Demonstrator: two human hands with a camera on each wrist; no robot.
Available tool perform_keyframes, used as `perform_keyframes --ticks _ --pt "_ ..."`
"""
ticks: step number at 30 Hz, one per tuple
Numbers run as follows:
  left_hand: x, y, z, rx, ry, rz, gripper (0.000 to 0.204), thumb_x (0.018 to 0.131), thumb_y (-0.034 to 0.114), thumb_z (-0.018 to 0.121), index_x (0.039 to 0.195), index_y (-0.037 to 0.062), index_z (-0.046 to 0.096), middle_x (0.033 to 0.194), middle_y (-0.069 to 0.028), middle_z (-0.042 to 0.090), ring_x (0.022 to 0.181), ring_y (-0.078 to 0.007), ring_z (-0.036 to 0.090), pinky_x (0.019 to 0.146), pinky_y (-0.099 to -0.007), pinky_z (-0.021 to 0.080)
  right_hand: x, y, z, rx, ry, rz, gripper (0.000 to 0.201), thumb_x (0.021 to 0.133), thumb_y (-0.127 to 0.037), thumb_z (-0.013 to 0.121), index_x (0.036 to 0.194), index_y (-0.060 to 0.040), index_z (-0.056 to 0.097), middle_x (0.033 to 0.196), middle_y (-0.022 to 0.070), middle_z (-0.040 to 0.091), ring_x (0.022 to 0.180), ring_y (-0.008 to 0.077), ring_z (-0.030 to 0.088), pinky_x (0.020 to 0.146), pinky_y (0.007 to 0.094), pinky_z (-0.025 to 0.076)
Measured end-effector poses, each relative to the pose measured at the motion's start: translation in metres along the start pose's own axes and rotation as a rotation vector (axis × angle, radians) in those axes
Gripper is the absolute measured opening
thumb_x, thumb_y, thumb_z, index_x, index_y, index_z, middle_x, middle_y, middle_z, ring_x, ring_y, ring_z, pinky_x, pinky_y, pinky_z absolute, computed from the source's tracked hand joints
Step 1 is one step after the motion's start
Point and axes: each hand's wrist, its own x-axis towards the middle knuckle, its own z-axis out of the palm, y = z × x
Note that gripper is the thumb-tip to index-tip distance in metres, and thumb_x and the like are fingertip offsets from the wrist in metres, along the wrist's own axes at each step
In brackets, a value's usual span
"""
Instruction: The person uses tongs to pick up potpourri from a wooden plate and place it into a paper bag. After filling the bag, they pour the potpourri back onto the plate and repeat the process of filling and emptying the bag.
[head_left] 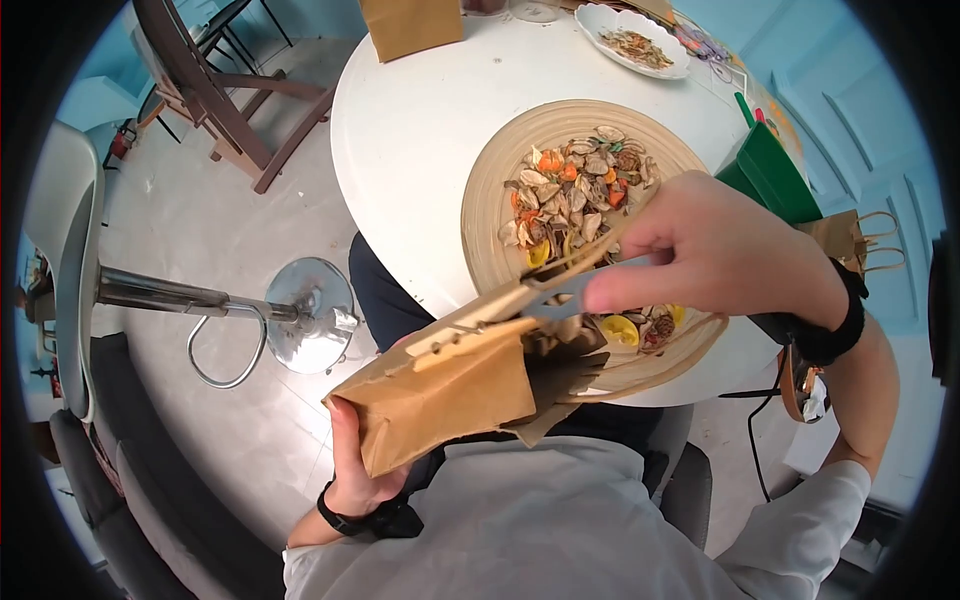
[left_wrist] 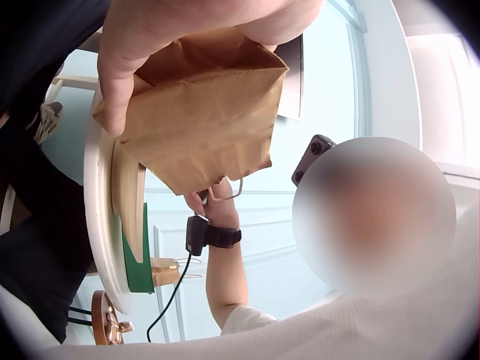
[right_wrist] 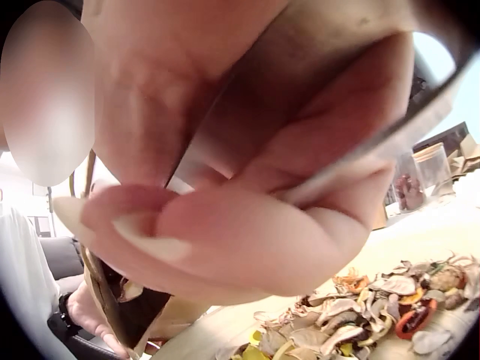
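My left hand [head_left: 352, 462] grips a brown paper bag [head_left: 450, 400] by its bottom end, fingers and thumb on either side. The bag lies tilted on its side, its mouth towards the round wooden plate [head_left: 487, 200]. In my right hand [head_left: 710, 250] are grey metal tongs [head_left: 568, 296], their tips at the bag's mouth. Dark dried bits show inside the mouth in the right wrist view. The plate holds a heap of dried petals [head_left: 575, 195] with orange and yellow pieces. Part of the plate is hidden behind the bag and right hand.
On the white table [head_left: 400, 130], a scalloped white plate [head_left: 592, 22] holds dried shreds at the back. A green box [head_left: 770, 175] and a handled paper bag [head_left: 838, 238] stand right. Another paper bag [head_left: 412, 25] stands at the back left. A stool [head_left: 180, 290] is on the left.
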Motion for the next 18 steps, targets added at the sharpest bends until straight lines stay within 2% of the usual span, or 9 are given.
perform_keyframes --ticks 3,5,9,11,12,14,15,17,18 --pt "-0.001 -0.005 -0.008 -0.120 0.041 0.010 0.081 0.094 0.073 0.031 0.148 0.0139 0.033 0.141 -0.0098 0.050 0.117 -0.0271 0.059 0.084 -0.0405 0.055 -0.002 -0.008 0.010 -0.131 0.117 -0.011 0.070 0.081 -0.059 0.069 0.054 0.0022 0.048 0.047 0.0121 0.035 0.044 0.0258 0.038 0.046 0.0374 0.032" --pt "-0.001 -0.006 -0.009 -0.143 0.004 0.002 0.080 0.094 0.072 0.031 0.150 0.0141 0.030 0.144 -0.0093 0.048 0.121 -0.0272 0.057 0.087 -0.0424 0.056 -0.006 -0.003 0.014 -0.274 0.255 -0.134 0.046 0.076 -0.035 0.081 0.061 -0.0003 0.054 0.050 0.0069 0.044 0.048 0.0239 0.042 0.047 0.0296 0.034" --pt "0.000 -0.005 -0.010 -0.068 -0.029 -0.024 0.082 0.094 0.073 0.030 0.152 0.0147 0.026 0.149 -0.0094 0.042 0.129 -0.0298 0.051 0.097 -0.0525 0.051 -0.025 0.007 -0.012 -0.273 0.172 -0.084 0.040 0.079 -0.034 0.078 0.068 -0.0005 0.059 0.052 0.0056 0.049 0.050 0.0183 0.049 0.049 0.0273 0.038" --pt "0.001 -0.005 -0.006 -0.031 0.016 -0.004 0.084 0.093 0.074 0.028 0.154 0.0151 0.021 0.153 -0.0103 0.035 0.135 -0.0323 0.044 0.104 -0.0620 0.043 -0.038 0.016 -0.021 -0.062 0.212 0.181 0.059 0.079 -0.052 0.075 0.060 0.0004 0.055 0.048 0.0058 0.044 0.044 0.0162 0.045 0.045 0.0344 0.032" --pt "0.001 -0.004 -0.005 -0.036 0.011 -0.011 0.084 0.093 0.074 0.028 0.154 0.0151 0.021 0.153 -0.0103 0.035 0.135 -0.0323 0.044 0.104 -0.0620 0.043 -0.044 0.026 -0.025 -0.063 0.209 0.190 0.059 0.079 -0.052 0.075 0.060 0.0004 0.055 0.048 0.0058 0.044 0.044 0.0162 0.045 0.045 0.0344 0.032" --pt "0.001 -0.002 -0.008 0.016 -0.037 -0.021 0.085 0.093 0.074 0.026 0.154 0.0150 0.020 0.154 -0.0107 0.034 0.137 -0.0337 0.042 0.105 -0.0655 0.040 -0.056 0.049 -0.037 -0.089 0.167 0.425 0.059 0.085 -0.051 0.070 0.058 -0.0001 0.056 0.046 0.0033 0.047 0.042 0.0103 0.048 0.042 0.0299 0.033" --pt "0.002 -0.002 -0.009 0.012 -0.041 -0.023 0.085 0.093 0.074 0.026 0.154 0.0150 0.020 0.154 -0.0107 0.034 0.137 -0.0337 0.042 0.105 -0.0655 0.040 -0.064 0.061 -0.040 -0.093 0.166 0.431 0.059 0.085 -0.051 0.070 0.058 -0.0001 0.056 0.046 0.0033 0.047 0.042 0.0103 0.048 0.042 0.0299 0.033" --pt "0.000 -0.004 -0.012 0.019 -0.023 -0.021 0.084 0.093 0.074 0.025 0.154 0.0151 0.020 0.154 -0.0111 0.034 0.136 -0.0335 0.043 0.105 -0.0648 0.041 -0.073 0.080 -0.039 -0.250 0.096 0.644 0.062 0.090 -0.052 0.064 0.056 -0.0010 0.056 0.045 0.0023 0.048 0.038 0.0116 0.049 0.039 0.0271 0.036" --pt "0.000 -0.004 -0.012 0.016 -0.023 -0.021 0.084 0.093 0.074 0.025 0.154 0.0151 0.020 0.154 -0.0111 0.034 0.136 -0.0335 0.043 0.105 -0.0648 0.041 -0.073 0.081 -0.038 -0.253 0.094 0.645 0.062 0.090 -0.052 0.064 0.056 -0.0010 0.056 0.045 0.0023 0.048 0.038 0.0116 0.049 0.039 0.0271 0.036"
